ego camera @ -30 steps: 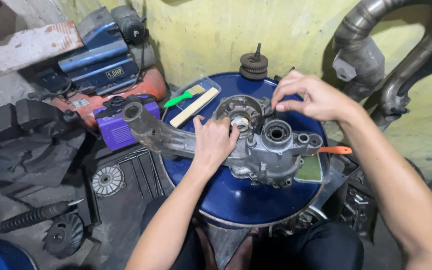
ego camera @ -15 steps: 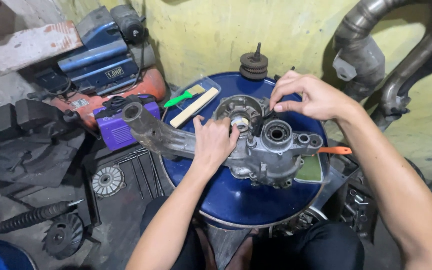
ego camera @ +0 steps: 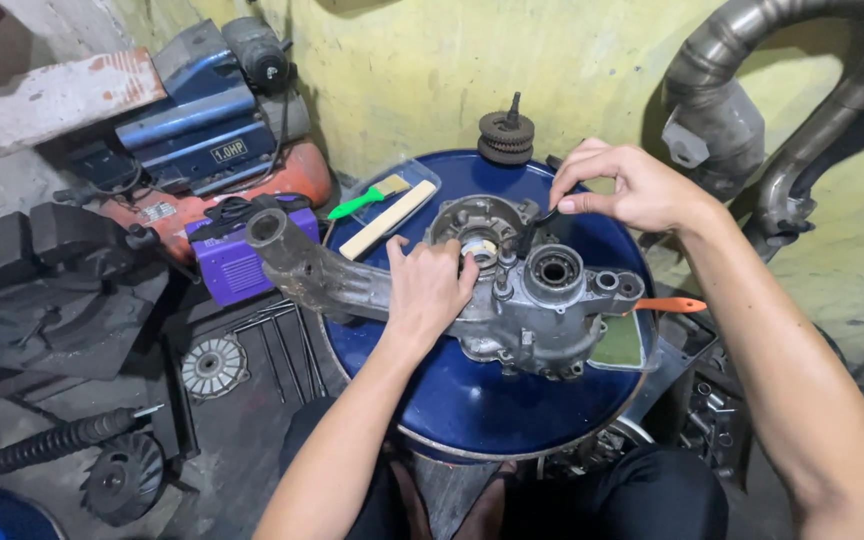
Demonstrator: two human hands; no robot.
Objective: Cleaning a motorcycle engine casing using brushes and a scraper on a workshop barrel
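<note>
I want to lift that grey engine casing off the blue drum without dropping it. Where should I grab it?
Probably by the long arm of the engine casing that sticks out past the blue drum rim on the left. It is narrow and bare, so come from the left, with the other hand under the bulky round end.

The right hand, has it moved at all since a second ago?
No. The right hand stays pinching a small dark tool above the engine casing, holding the same spot relative to the gear stack at the drum's far edge.

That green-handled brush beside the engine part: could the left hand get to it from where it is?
Probably yes. The left hand rests on the engine casing, and the brush lies uncovered just beyond it with nothing between.
</note>
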